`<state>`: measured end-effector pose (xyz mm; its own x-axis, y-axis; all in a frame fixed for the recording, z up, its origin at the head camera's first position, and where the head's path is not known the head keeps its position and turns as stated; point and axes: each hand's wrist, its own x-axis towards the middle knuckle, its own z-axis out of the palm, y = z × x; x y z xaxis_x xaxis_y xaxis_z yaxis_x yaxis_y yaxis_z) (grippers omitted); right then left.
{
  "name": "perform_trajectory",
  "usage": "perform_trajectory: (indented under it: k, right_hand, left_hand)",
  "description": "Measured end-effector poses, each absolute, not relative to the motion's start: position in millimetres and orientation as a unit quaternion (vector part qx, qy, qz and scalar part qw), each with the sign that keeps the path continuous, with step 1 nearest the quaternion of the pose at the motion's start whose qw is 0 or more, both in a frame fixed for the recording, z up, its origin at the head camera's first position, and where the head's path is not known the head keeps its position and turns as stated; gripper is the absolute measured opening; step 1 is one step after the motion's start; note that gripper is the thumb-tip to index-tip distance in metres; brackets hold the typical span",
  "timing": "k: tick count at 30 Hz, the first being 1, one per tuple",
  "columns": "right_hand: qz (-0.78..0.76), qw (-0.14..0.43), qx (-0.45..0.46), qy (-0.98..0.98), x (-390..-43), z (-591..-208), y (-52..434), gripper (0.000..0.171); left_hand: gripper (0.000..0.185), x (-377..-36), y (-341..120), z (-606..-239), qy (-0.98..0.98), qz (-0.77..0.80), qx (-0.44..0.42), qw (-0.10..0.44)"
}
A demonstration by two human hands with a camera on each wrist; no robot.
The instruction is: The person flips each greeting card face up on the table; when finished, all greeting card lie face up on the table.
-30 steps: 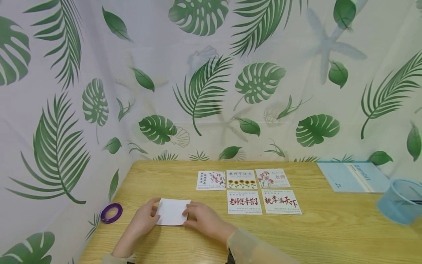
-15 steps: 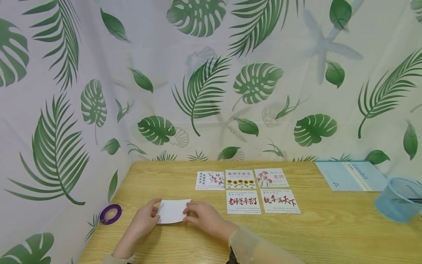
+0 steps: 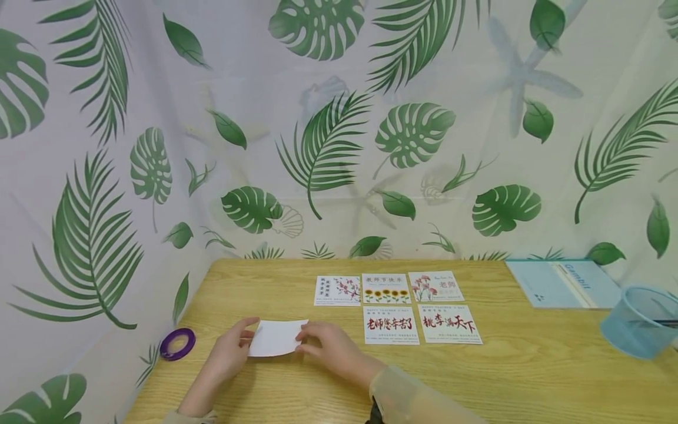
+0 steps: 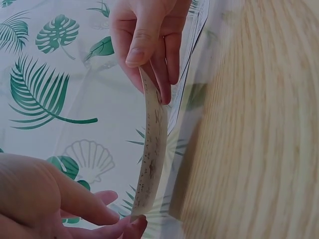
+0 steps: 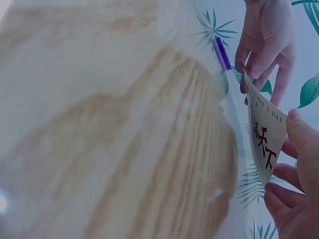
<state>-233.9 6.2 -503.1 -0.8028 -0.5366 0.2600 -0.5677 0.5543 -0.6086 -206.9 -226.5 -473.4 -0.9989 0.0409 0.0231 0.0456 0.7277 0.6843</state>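
Note:
A greeting card (image 3: 278,339) is held by both hands over the left part of the table, its white side up in the head view. My left hand (image 3: 229,352) pinches its left edge between thumb and fingers. At the opposite edge, my right hand (image 3: 329,348) grips it the same way. The card bows slightly between them. From the right wrist, the card's underside (image 5: 266,132) shows dark red characters and the words "DAY" along the top. Dark print also appears on the card (image 4: 153,154) in the left wrist view.
Several printed cards lie in two rows to the right, among them a sunflower card (image 3: 386,288) and a red-lettered card (image 3: 450,324). A purple ring (image 3: 178,344) lies at the table's left edge. Farther right are a pale blue booklet (image 3: 551,285) and a blue mesh cup (image 3: 632,330).
The card's near edge has lifted and become more bowed, with both hands still gripping its sides. The cards on the table have stayed put.

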Motion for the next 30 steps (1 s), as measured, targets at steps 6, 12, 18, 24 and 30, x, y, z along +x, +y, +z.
perform_trajectory:
  k: [6,12,18,24,30]
  right_hand:
    - [0.372,0.046,0.311,-0.873,-237,-506,8,0.020]
    - [0.383,0.043,0.298,-0.873,-239,-507,11,0.018]
    - [0.403,0.015,0.277,-0.872,-240,-505,13,0.021]
    - [0.416,0.018,0.263,-0.870,-241,-505,15,0.021]
    - [0.435,0.026,0.249,-0.865,-242,-507,17,0.021]
  left_hand:
    - [0.050,-209,-225,-473,-0.920,-0.391,-0.018,-0.004]
    - [0.052,-209,-226,-475,-0.907,-0.420,-0.024,-0.015]
    - [0.053,-209,-225,-476,-0.910,-0.413,-0.039,-0.012]
    - [0.054,-210,-224,-477,-0.913,-0.407,-0.043,-0.002]
    - [0.051,-210,-223,-478,-0.909,-0.415,-0.028,0.000]
